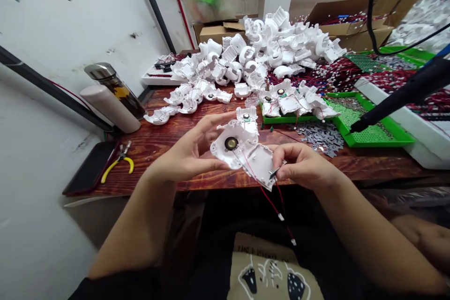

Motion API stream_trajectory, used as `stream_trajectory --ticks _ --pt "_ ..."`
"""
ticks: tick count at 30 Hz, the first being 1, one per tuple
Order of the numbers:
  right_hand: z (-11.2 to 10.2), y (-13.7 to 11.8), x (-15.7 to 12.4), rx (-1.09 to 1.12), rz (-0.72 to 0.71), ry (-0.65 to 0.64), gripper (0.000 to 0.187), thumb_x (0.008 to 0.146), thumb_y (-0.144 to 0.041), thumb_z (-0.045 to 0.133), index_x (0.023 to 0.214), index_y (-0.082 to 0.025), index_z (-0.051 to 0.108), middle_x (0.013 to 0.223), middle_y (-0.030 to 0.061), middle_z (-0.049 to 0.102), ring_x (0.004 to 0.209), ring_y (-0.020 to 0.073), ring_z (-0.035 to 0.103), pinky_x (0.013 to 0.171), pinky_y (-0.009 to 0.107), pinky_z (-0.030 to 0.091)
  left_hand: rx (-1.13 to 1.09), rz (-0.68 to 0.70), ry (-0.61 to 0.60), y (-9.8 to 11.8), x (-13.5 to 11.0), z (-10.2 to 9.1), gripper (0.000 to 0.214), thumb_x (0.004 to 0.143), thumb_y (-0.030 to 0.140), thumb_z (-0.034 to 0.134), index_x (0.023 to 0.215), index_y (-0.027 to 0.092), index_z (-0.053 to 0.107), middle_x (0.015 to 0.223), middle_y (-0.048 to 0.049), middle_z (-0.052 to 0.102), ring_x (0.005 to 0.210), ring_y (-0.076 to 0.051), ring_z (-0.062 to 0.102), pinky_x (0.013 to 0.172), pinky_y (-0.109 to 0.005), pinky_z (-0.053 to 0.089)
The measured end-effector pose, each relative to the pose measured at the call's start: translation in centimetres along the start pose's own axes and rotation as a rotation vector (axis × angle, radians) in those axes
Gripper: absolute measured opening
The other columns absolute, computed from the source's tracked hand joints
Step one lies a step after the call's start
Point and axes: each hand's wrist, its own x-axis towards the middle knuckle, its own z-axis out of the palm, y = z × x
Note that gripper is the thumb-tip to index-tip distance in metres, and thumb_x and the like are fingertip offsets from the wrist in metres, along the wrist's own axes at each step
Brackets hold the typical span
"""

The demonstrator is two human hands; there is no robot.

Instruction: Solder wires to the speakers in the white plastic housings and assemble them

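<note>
A white plastic shell (258,165) with a round speaker (231,143) set in it is held up between my two hands over the table's front edge. My left hand (197,147) grips its left side, thumb below and fingers behind. At the lower right corner, the fingers of my right hand (295,164) pinch a small dark part (273,173) against the shell. Thin red and black wires hang from it and end in white connectors (281,217). Just behind stands another white shell piece (247,116) with a small round part in it.
White shells (270,47) are heaped at the back. A green tray (372,124), grey metal pieces (321,137) and a dark pen-shaped tool (397,96) are on the right. Yellow-handled pliers (117,165), a phone (92,167) and a bottle (117,89) lie left. Another person's arm (422,234) shows lower right.
</note>
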Motion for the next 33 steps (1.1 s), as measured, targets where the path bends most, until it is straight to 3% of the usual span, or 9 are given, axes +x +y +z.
stream_trajectory --ticks 3,6,9,13,16,19,24,29,33 --pt "-0.3 0.7 -0.8 0.06 -0.011 0.128 0.027 0.06 -0.029 0.094 0.068 -0.018 0.07 0.069 -0.0014 0.069 0.064 0.0079 0.064 0.063 0.02 0.052 0.35 0.113 0.148 0.6 -0.1 1.8 0.078 0.078 0.026 0.083 0.148 0.034 0.049 0.155 -0.009 0.041 0.152 -0.035 0.033 0.126 -0.058 0.033" --pt "-0.3 1.3 -1.2 0.084 -0.008 0.174 0.027 0.06 -0.029 0.093 0.068 -0.019 0.07 0.071 -0.0017 0.068 0.066 0.0082 0.065 0.065 0.021 0.054 0.577 0.228 0.135 0.9 -0.4 4.1 0.056 0.081 0.018 0.077 0.132 0.036 0.062 0.154 -0.0058 0.042 0.158 -0.036 0.017 0.129 -0.066 0.02" --pt "-0.3 1.9 -1.7 0.043 -0.013 0.169 0.022 0.064 -0.027 0.092 0.07 -0.019 0.071 0.08 0.0001 0.07 0.072 0.0096 0.066 0.069 0.023 0.055 0.614 0.3 0.085 0.1 -0.3 5.8 0.042 0.086 0.015 0.073 0.121 0.036 0.069 0.152 -0.0058 0.047 0.159 -0.035 0.017 0.127 -0.069 0.019" --pt "-0.4 2.4 -2.3 -0.03 -0.051 0.15 0.016 0.069 -0.024 0.089 0.071 -0.019 0.073 0.085 0.0003 0.071 0.077 0.0089 0.065 0.073 0.022 0.052 0.533 0.299 0.074 -1.1 0.0 6.3 0.023 0.086 0.018 0.076 0.102 0.035 0.076 0.139 -0.0044 0.061 0.155 -0.035 0.029 0.126 -0.073 0.007" --pt "-0.5 2.7 -2.7 -0.015 -0.068 0.167 0.015 0.069 -0.024 0.088 0.072 -0.02 0.074 0.084 -0.0006 0.07 0.076 0.0086 0.065 0.074 0.022 0.051 0.456 0.285 0.103 -1.4 0.3 6.2 0.016 0.086 0.02 0.078 0.097 0.033 0.079 0.133 -0.006 0.066 0.152 -0.035 0.036 0.125 -0.073 0.01" --pt "-0.5 2.9 -3.1 -0.017 -0.115 0.194 0.014 0.07 -0.024 0.088 0.072 -0.02 0.074 0.097 0.0012 0.072 0.084 0.01 0.067 0.082 0.025 0.052 0.409 0.314 0.222 -1.7 0.5 6.3 0.023 0.087 0.015 0.076 0.104 0.03 0.079 0.125 -0.0081 0.07 0.144 -0.033 0.049 0.124 -0.068 0.023" --pt "-0.4 3.1 -3.3 -0.056 -0.159 0.224 0.013 0.069 -0.023 0.089 0.071 -0.022 0.075 0.113 0.0025 0.073 0.097 0.0134 0.069 0.091 0.028 0.053 0.489 0.379 0.497 -2.2 0.4 6.5 0.025 0.083 0.015 0.081 0.102 0.031 0.08 0.11 -0.005 0.074 0.12 -0.025 0.061 0.102 -0.047 0.05" --pt "0.2 3.3 -3.2 -0.103 -0.132 0.252 0.015 0.068 -0.027 0.089 0.07 -0.021 0.075 0.122 0.0057 0.072 0.108 0.0194 0.069 0.1 0.035 0.052 0.656 0.413 0.486 -2.2 0.3 7.2 0.027 0.085 0.013 0.078 0.107 0.029 0.078 0.091 -0.0007 0.074 0.083 -0.015 0.062 0.08 -0.035 0.049" --pt "0.3 3.9 -3.3 -0.07 -0.14 0.271 0.017 0.067 -0.028 0.09 0.07 -0.021 0.075 0.122 0.0059 0.073 0.107 0.0197 0.069 0.098 0.036 0.052 0.606 0.392 0.572 -2.3 0.4 7.7 0.029 0.085 0.01 0.077 0.11 0.025 0.076 0.092 -0.001 0.073 0.08 -0.013 0.067 0.074 -0.029 0.052"
